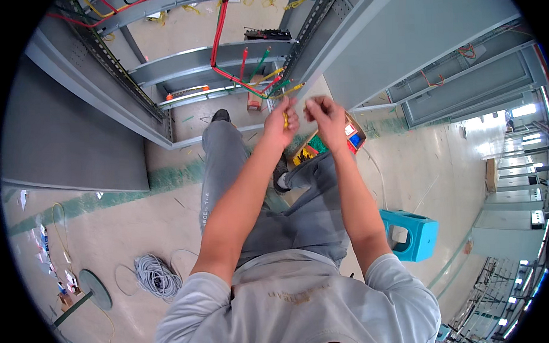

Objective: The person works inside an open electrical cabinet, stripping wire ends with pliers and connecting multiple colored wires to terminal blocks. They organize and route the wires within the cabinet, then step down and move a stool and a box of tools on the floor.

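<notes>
My left hand (281, 124) is closed, with a small yellow piece (286, 119) showing between its fingers; whether it is a sleeve, a wire or a tool handle I cannot make out. Just to its right, my right hand (327, 116) has its fingertips drawn together and slightly blurred, and anything in them is hidden. Both hands are in front of the open grey cabinet frame. Above them, a bundle of red and green wires (238, 82) bends along a crossbar, and the end of a yellow wire (296, 88) sticks out close to my left fingertips.
Below my right hand stands a cardboard box (310, 147) of green, yellow, red and blue small parts. A blue plastic stool (417, 236) is at the right. Coiled grey cable (158, 277) lies at the lower left. Cabinet doors (430, 42) flank the frame; a red box (255, 99) sits inside.
</notes>
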`<state>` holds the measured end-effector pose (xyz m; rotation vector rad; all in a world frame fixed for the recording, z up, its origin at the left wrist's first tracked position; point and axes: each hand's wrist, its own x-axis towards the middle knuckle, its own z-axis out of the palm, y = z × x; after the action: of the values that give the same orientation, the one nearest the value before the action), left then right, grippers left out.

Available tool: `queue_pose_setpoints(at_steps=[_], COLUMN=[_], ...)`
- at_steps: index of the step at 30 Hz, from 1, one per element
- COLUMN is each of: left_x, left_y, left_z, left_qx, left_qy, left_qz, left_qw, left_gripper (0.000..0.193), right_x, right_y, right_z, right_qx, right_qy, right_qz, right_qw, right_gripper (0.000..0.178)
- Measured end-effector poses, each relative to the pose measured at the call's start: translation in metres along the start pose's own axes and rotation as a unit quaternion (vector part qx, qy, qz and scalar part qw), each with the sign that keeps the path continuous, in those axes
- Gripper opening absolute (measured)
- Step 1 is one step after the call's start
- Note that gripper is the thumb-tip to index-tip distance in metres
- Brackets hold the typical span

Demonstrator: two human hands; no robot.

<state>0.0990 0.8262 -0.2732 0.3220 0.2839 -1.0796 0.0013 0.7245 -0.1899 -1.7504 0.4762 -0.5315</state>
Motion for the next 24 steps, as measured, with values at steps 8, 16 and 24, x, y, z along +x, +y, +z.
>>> queue_pose_setpoints(at_steps=[8, 16, 24], left_x=[-0.051, -0.082, -0.109], left_y=[-0.035, -0.07, -0.078], left_z=[-0.051, -0.005, 0.027], left_qx=[-0.027, 0.581, 0.772], left_qy=[0.142, 0.05, -0.106], left_qz=[0.13, 0.471, 0.364], left_qw=[0.981, 0.662, 0.51], left_gripper=[0.03, 0.024, 0.03], right_x=[-0.083, -0.107, -0.112], right_y=[0.066, 0.124, 0.092], right_z=[0.032, 0.051, 0.043], right_qx=[0.185, 0.605, 0.707], right_qy=[0.023, 0.04, -0.05], right_qz=[0.184, 0.285, 0.099], right_qw=[0.965, 0.742, 0.698], right_gripper=[0.026, 0.035, 0.035])
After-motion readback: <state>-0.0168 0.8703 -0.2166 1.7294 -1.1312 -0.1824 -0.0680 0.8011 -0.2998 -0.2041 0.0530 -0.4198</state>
